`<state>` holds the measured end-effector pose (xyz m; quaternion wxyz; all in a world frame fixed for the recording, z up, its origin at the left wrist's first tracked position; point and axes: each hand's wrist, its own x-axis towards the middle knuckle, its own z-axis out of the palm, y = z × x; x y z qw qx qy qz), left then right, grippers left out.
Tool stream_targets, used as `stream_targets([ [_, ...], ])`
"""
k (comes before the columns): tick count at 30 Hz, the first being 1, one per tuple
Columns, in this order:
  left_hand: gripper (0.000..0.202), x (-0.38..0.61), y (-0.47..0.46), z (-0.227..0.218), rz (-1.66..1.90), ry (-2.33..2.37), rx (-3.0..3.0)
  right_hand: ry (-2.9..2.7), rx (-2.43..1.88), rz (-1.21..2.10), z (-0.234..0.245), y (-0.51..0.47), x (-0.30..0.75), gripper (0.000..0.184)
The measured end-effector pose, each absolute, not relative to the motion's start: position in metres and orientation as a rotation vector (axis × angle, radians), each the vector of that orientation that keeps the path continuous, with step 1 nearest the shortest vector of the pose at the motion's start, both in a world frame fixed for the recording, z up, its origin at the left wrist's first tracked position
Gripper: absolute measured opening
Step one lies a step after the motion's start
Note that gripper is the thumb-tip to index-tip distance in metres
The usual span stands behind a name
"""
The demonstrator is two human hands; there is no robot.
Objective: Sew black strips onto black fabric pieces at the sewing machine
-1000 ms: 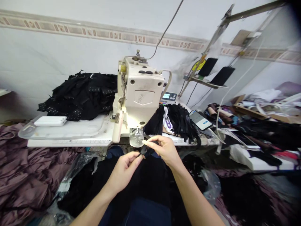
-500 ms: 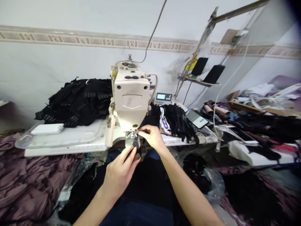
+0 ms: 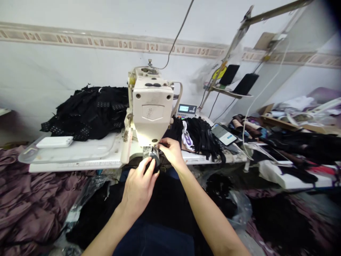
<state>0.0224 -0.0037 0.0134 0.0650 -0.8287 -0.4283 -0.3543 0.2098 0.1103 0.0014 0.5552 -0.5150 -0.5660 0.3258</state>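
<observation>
Black fabric piece (image 3: 157,164): probably super light, soft, kinda floppy; best pinched along its edges. Plain, dark, partly hidden.
Spot: just under the sewing machine head (image 3: 152,110), by the counter's (image 3: 80,165) front edge.
Left hand (image 3: 139,183): pinching the fabric.
Right hand (image 3: 172,151): curled in close; can't tell if gripping.

Left hand (image 3: 140,183) nearer sewing machine (image 3: 152,108)

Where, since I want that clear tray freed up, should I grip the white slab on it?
Probably grip the white slab across its middle, pinching the two long edges, from above and the near side: it lies flat on the clear tray, its near long edge is unobstructed, and black cloth is heaped behind it.
</observation>
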Motion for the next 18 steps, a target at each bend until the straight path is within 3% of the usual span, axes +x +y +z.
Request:
stream_targets([
  [5,0.032,-0.011,-0.017,0.008,-1.434,-1.513,-2.559,-1.096,-1.191,1.090,-0.033,0.051,0.208,0.044],
  [9,0.025,-0.045,-0.025,-0.016,-1.330,-1.636,-2.781,-1.278,-1.184,1.647,-0.051,0.004,0.224,0.046],
  [14,0.023,-0.080,-0.022,-0.049,-1.053,-1.656,-3.151,-1.075,-1.271,1.508,-0.038,0.000,0.270,0.047],
  [18,0.026,-0.098,-0.020,-0.067,-1.021,-2.117,-3.327,-1.252,-1.337,1.411,-0.023,0.009,0.290,0.045],
])
